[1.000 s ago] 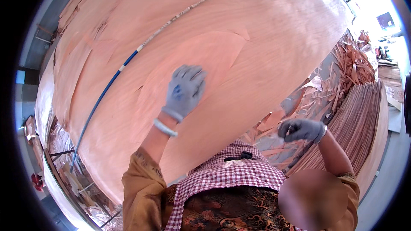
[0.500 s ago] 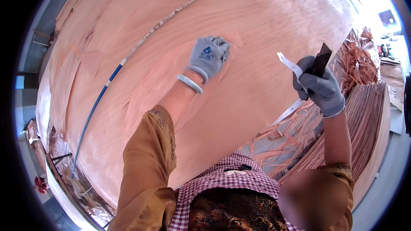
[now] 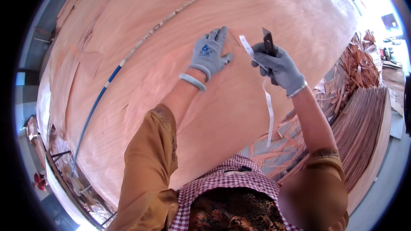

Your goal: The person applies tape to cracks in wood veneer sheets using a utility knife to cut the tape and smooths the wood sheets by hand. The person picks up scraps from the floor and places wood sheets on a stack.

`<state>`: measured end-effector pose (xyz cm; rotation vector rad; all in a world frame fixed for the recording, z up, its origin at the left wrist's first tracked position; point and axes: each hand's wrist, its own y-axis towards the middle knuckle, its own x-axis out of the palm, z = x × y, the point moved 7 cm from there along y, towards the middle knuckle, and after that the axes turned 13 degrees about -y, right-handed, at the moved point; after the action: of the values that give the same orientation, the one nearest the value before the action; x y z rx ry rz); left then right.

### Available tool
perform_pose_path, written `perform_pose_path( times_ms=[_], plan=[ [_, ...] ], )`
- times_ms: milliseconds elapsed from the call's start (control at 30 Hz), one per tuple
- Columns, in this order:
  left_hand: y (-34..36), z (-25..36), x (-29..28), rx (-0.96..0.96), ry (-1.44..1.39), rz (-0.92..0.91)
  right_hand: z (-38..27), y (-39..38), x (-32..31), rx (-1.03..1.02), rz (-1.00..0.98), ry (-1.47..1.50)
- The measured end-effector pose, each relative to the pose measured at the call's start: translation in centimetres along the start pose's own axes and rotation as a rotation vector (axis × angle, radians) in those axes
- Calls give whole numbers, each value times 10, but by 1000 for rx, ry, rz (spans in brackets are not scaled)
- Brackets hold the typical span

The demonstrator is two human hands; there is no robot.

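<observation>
My left hand (image 3: 208, 55), in a grey glove, lies flat on a large pinkish wood veneer sheet (image 3: 205, 132), fingers stretched out and thumb apart. Beneath and beside it a slightly pinker veneer patch (image 3: 160, 75) shows on the sheet. My gloved right hand (image 3: 280, 66) is raised to the right, closed around a dark knife (image 3: 268, 42) with a slanted blade pointing up. The same hand holds a strip of white tape (image 3: 269, 107) with small holes. One end of the tape sticks out past the fingers, and the long tail hangs below the hand.
A thin rod (image 3: 114, 72), blue at the near end and mottled white beyond, curves across the sheet. Torn veneer scraps (image 3: 359, 66) heap up at the right, beside a stack of veneer sheets (image 3: 364, 132). Ragged veneer edges (image 3: 72, 81) run along the left side.
My right hand has moved left, toward my left hand, with the knife and tape. My left fingers have gone from curled to stretched out on the veneer.
</observation>
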<state>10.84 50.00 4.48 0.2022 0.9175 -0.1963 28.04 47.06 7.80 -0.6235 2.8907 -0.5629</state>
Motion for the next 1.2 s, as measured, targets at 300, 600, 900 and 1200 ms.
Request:
perform_pose_path(
  times_ms=[300,600,900,1200],
  plan=[
    [-13,9,7,234,-41,82,46,43,-1,132,74,-154],
    [-17,17,6,333,159,-59,42,23,-7,209,81,-374],
    [-25,33,1,246,137,-204,27,-7,47,157,-93,-298],
    [-159,-69,-98,109,37,278,-39,16,154,-118,-312,-422]
  ],
)
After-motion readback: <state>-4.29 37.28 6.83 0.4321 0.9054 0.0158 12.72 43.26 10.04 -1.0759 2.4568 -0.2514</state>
